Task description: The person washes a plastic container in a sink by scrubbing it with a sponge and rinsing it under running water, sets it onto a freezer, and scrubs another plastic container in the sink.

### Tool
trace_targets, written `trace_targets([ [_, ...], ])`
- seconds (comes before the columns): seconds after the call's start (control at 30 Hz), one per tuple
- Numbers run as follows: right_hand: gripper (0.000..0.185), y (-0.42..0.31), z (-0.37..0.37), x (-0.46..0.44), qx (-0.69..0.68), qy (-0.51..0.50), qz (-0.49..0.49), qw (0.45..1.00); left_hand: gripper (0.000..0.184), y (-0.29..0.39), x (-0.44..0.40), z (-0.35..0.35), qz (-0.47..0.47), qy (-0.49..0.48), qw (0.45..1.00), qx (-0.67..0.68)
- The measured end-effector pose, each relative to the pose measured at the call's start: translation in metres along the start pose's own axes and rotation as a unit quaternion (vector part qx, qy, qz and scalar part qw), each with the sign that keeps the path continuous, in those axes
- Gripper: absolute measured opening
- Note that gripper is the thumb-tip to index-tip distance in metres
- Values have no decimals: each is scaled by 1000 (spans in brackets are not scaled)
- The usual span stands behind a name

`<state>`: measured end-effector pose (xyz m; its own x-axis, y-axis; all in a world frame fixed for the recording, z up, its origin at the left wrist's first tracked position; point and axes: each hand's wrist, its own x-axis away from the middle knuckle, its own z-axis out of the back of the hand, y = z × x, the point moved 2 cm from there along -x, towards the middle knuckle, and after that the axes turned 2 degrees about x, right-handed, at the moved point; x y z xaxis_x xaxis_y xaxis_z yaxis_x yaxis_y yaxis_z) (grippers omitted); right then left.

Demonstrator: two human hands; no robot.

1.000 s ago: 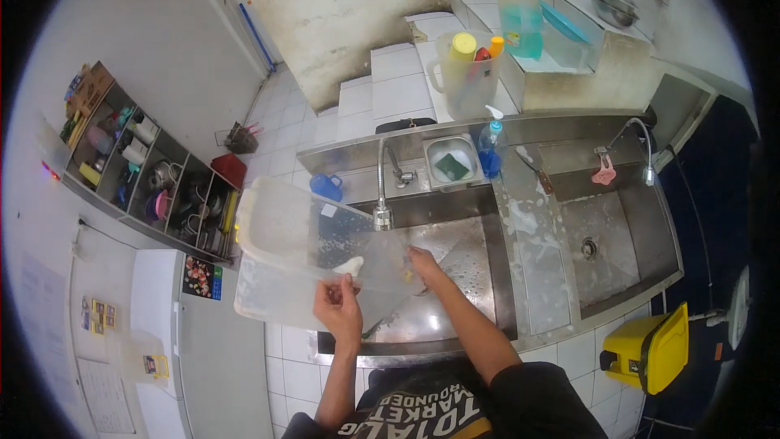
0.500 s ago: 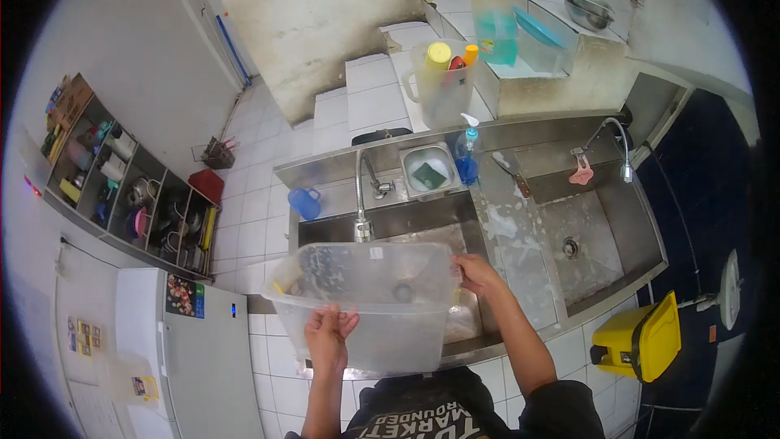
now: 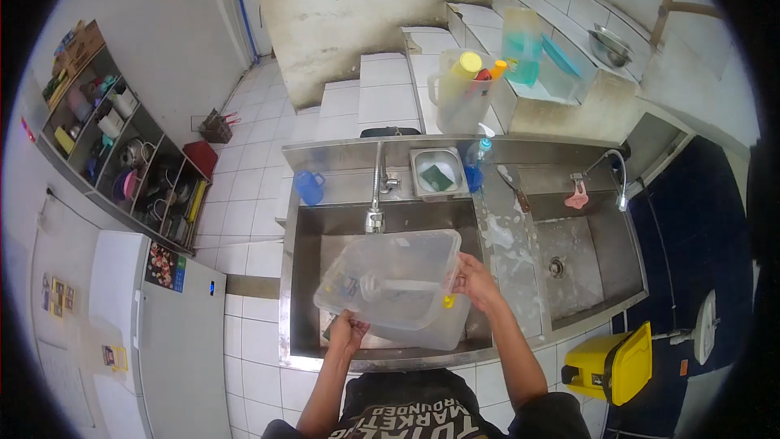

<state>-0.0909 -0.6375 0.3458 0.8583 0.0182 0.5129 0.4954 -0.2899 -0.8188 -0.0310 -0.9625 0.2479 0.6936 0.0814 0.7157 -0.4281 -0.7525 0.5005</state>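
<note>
A translucent plastic storage box (image 3: 406, 317) is held tilted over the left sink basin (image 3: 305, 276), under the spout of the flexible faucet (image 3: 374, 219). My left hand (image 3: 348, 332) is closed on its near left rim. On the right end, my right hand (image 3: 477, 280) grips the rim, just above a yellow latch (image 3: 448, 301). Some of my fingers are hidden behind the plastic. Through the cloudy wall a pale streak shows, which I cannot make out clearly.
Behind the basin are a blue mug (image 3: 309, 187), a metal tray (image 3: 421, 161) with a green scouring pad (image 3: 438, 177), and a soap pump bottle (image 3: 476, 164). A knife (image 3: 516, 189) lies on the soapy drainboard (image 3: 505, 252). A yellow bin (image 3: 617, 370) stands right.
The box has moved forward and tipped, from over the near sink edge to over the basin. Both hands have stayed on it, the left shifting along with the rim.
</note>
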Motion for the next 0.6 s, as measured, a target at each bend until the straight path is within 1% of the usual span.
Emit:
trace_targets([
  [0.07,35,17,-4,-9,19,6,12,1000,8,-19,-26,27,56,-41,997,-29],
  [0.1,34,22,-9,-12,34,11,25,999,8,-17,-16,17,55,-41,997,-25],
  [0.13,34,29,-13,-15,38,9,25,999,17,-20,-5,9,57,40,985,-157],
  [0.17,33,34,-19,-16,51,17,34,998,28,-25,5,0,60,121,949,-285],
  [0.2,32,41,-24,-17,64,23,43,997,28,-43,3,5,63,123,951,-278],
  [0.23,32,47,-29,-19,71,20,39,997,40,-58,0,7,-157,57,851,-499],
  [0.27,31,55,-35,-21,101,21,49,994,53,-72,1,1,-358,-14,655,-665],
  [0.33,31,65,-45,-23,135,20,52,989,68,-75,19,-42,-380,-248,603,-657],
  [0.4,29,70,-50,-22,73,21,32,997,66,-65,65,-101,-352,-268,680,-585],
  [0.43,29,71,-47,-23,81,19,25,996,66,-64,61,-112,-348,-263,688,-580],
  [0.5,28,70,-38,-32,30,21,42,998,64,-61,52,-127,-405,-268,623,-613],
  [0.53,28,71,-33,-39,30,23,42,998,64,-65,38,-131,-403,-270,624,-613],
  [0.6,26,75,-22,-45,126,11,59,990,62,-75,4,-136,-303,-280,746,-522],
])
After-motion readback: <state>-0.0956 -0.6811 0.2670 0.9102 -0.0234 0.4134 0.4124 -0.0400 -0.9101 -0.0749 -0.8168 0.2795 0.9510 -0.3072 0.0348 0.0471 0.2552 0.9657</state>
